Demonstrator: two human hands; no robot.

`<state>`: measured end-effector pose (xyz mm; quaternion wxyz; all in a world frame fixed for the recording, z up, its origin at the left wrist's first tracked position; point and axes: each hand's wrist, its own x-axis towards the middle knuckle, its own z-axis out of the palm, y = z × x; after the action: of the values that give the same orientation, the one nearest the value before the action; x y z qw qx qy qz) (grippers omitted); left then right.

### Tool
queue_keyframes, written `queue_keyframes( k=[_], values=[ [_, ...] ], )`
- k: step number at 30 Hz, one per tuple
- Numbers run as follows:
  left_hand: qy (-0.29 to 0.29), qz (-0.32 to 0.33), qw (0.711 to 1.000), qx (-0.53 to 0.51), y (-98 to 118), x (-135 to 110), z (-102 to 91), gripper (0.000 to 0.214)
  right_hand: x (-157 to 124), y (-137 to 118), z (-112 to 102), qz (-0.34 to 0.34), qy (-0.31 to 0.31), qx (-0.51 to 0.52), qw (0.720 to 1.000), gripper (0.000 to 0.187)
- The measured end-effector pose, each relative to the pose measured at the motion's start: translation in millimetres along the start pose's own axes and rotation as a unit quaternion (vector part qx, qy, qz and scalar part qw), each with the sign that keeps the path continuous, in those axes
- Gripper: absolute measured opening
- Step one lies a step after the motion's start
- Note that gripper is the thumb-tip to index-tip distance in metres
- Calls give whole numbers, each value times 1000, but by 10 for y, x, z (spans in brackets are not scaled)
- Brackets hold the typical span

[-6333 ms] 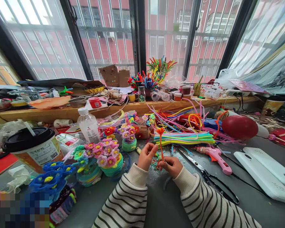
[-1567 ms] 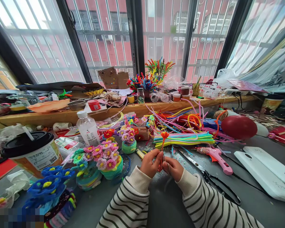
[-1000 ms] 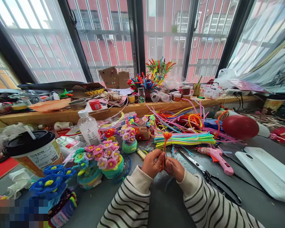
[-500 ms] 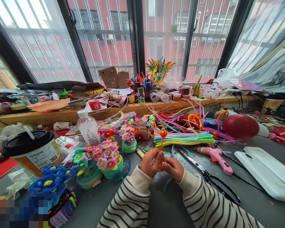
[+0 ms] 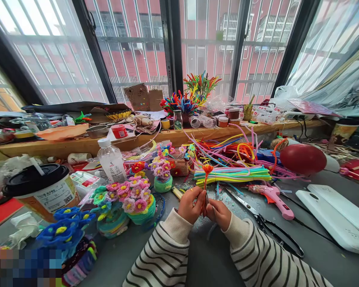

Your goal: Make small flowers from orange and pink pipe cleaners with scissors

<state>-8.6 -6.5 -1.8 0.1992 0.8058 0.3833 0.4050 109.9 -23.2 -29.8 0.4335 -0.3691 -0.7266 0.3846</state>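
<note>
Both my hands meet over the grey table near its front. My left hand and my right hand are closed on the lower stem of an upright orange pipe-cleaner flower. Its small curled head stands above my fingers. The stem's lower end is hidden between my hands. Just behind lies a flat bundle of pastel pipe cleaners.
Finished pipe-cleaner flower pots crowd the left, beside a water bottle and a lidded cup. Black scissors, a pink glue gun, a red balloon and white cases lie to the right.
My left hand has closed in onto the stem beside my right hand. The flower has wobbled slightly left and right, staying upright between my fingers.
</note>
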Motion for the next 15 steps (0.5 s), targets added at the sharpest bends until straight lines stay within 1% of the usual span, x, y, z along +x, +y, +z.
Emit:
queue_keyframes(
  k=[3,10,15],
  values=[
    [-3,-2,1000,-2,-2,2,0,26,3,-1,-13,7,2,-22,1000,51],
    [-1,-24,999,-21,17,10,-18,27,14,-58,-32,19,30,-65,997,43],
    [3,-21,1000,-17,9,6,-16,27,11,-47,-15,25,36,-48,998,44]
  ],
)
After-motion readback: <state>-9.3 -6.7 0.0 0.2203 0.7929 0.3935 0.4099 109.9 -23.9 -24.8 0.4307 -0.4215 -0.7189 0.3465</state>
